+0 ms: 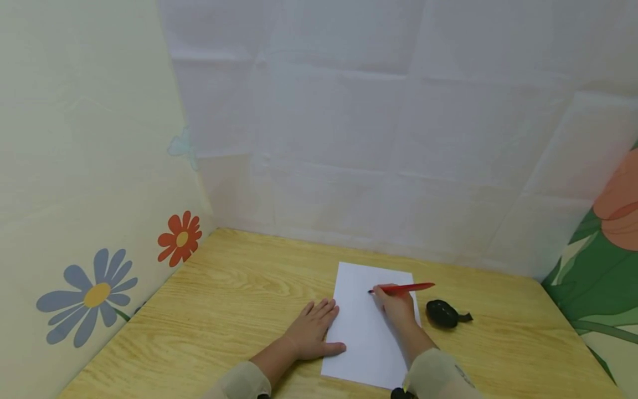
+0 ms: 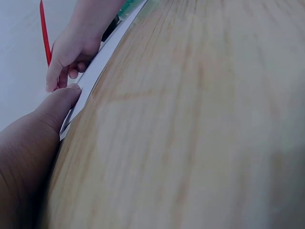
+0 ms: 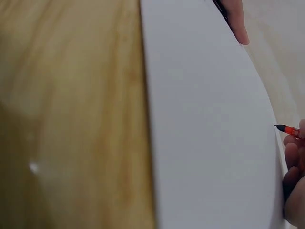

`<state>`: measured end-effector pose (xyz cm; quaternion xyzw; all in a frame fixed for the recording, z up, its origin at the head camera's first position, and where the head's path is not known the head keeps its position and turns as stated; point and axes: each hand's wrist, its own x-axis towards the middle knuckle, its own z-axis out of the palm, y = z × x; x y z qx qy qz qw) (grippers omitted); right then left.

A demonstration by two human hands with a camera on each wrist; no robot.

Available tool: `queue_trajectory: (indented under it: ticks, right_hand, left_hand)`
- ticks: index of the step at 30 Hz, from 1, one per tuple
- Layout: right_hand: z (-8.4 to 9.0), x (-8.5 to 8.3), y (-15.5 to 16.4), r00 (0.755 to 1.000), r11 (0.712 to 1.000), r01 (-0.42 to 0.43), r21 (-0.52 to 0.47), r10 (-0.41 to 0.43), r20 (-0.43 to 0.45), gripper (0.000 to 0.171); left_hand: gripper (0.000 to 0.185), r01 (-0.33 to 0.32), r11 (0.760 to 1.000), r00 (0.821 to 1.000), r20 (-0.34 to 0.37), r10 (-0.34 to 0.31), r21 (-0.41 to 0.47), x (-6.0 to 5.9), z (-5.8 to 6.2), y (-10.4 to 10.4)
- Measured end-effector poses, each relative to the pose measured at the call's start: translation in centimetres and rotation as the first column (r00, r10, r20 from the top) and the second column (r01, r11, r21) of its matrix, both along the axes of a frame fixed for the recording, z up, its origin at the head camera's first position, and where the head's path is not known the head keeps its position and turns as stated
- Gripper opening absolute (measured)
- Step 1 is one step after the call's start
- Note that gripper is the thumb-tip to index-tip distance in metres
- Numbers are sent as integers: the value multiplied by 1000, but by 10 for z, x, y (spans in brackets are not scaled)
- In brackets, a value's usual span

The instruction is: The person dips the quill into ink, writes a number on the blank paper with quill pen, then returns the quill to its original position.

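A white sheet of paper [image 1: 366,327] lies on the wooden table [image 1: 234,293]. My left hand [image 1: 313,331] rests flat beside the sheet's left edge, its thumb touching the paper's lower left side. My right hand [image 1: 396,305] grips a red pen [image 1: 406,287], with the tip over the upper middle of the sheet. In the left wrist view the left thumb [image 2: 59,102] presses the paper's edge [image 2: 90,76], and the right hand [image 2: 71,52] holds the red pen [image 2: 45,33] beyond it. The right wrist view shows the blank paper [image 3: 209,129] and the pen tip [image 3: 281,127].
A small black object [image 1: 443,313] sits on the table just right of the sheet. White draped walls close the back, a flower-patterned panel [image 1: 99,293] stands at the left and a leaf-patterned one [image 1: 605,266] at the right.
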<state>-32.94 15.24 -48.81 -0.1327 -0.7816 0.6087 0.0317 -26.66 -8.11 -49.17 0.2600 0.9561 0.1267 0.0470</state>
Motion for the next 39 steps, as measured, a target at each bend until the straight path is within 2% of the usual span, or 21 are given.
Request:
queue_trajectory:
  ticks: [6, 15, 25, 39]
  right_hand:
    - [-1, 0, 0, 1000, 1000, 9, 7, -9, 23, 32]
    - [-3, 2, -2, 999, 1000, 6, 22, -6, 40, 33]
    - [-4, 3, -3, 1000, 1000, -14, 20, 14, -10, 30]
    - [-1, 7, -2, 998, 999, -42, 21, 41, 47, 34]
  left_hand:
    - [93, 16, 1000, 999, -38, -16, 2, -1, -5, -1]
    - [95, 22, 1000, 999, -47, -21, 12, -4, -12, -2]
    - [92, 19, 1000, 1000, -21, -18, 25, -1, -2, -1]
    - [91, 2, 1000, 1000, -8, -2, 1, 1, 3, 1]
